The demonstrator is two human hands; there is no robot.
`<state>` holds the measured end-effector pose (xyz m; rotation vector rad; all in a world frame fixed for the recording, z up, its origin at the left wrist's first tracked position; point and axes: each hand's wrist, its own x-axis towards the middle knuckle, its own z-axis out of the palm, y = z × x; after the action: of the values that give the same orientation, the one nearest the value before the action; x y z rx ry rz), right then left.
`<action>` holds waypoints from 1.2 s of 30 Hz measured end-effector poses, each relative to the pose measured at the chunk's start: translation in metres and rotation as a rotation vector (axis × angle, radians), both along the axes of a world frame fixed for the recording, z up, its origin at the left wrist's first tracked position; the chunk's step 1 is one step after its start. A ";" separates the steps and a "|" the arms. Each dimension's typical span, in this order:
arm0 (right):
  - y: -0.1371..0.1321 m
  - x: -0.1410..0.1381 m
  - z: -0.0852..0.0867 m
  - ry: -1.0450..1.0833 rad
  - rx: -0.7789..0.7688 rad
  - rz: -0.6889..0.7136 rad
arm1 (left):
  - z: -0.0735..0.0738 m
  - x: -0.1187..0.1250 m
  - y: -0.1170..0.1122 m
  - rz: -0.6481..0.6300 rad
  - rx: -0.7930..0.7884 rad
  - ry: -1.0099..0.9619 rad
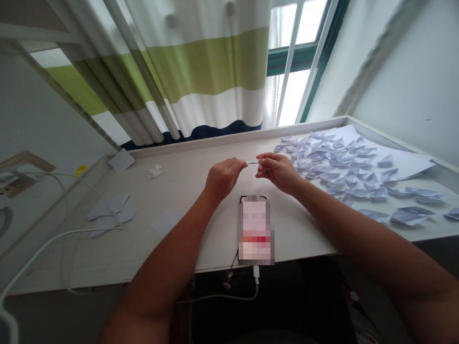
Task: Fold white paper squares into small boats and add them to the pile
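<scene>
Between my two hands, above the middle of the white desk, is a small folded piece of white paper (253, 163), seen nearly edge-on. My left hand (223, 177) pinches its left end with thumb and fingers. Its right end is held between the thumb and forefinger of my right hand (278, 171), whose other fingers curl below. Most of the paper is hidden by the fingers, so its exact fold cannot be made out. Just right of my right hand begins a spread of many folded paper boats (337, 160).
A phone (255, 229) with a charging cable (256, 277) lies at the desk's (186, 191) front edge. Paper sheets (113, 212) sit at left, near a crumpled paper (155, 171) and white cables (53, 239). Larger white sheets (405, 153) lie under the boats. A curtain (201, 67) hangs behind.
</scene>
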<state>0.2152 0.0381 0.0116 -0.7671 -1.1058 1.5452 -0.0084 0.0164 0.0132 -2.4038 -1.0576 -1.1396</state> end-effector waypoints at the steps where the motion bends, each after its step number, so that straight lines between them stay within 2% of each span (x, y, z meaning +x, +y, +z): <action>1: -0.001 0.000 0.000 -0.016 0.036 -0.005 | 0.000 0.001 -0.001 0.036 0.009 0.007; 4: -0.004 -0.004 -0.002 -0.074 0.154 -0.013 | -0.001 0.003 -0.003 0.086 0.000 -0.030; 7: -0.004 -0.007 -0.004 -0.098 0.232 -0.034 | -0.002 0.005 -0.006 0.070 -0.075 -0.117; 11: 0.001 -0.005 -0.006 -0.122 0.343 -0.070 | -0.001 0.008 -0.010 -0.063 -0.303 -0.219; 15: 0.002 0.000 -0.004 -0.243 0.454 0.005 | 0.001 0.009 -0.011 -0.171 -0.546 -0.300; 18: -0.001 0.002 -0.002 -0.294 0.454 0.064 | -0.001 0.008 -0.010 -0.146 -0.697 -0.337; 22: -0.004 0.005 0.000 -0.330 0.457 0.104 | -0.005 0.008 -0.008 -0.150 -0.791 -0.444; 26: -0.005 0.006 0.002 -0.349 0.477 0.152 | -0.004 0.009 -0.007 -0.240 -0.854 -0.557; 32: -0.004 0.004 0.002 -0.279 0.429 0.179 | -0.003 0.012 -0.008 -0.455 -0.999 -0.631; 36: -0.004 0.002 -0.002 -0.289 0.427 0.162 | -0.003 0.014 -0.009 -0.470 -1.069 -0.710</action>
<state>0.2172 0.0342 0.0094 -0.6277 -1.6813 1.2847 0.0060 0.0073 0.0101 -3.2429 -1.6787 -2.0908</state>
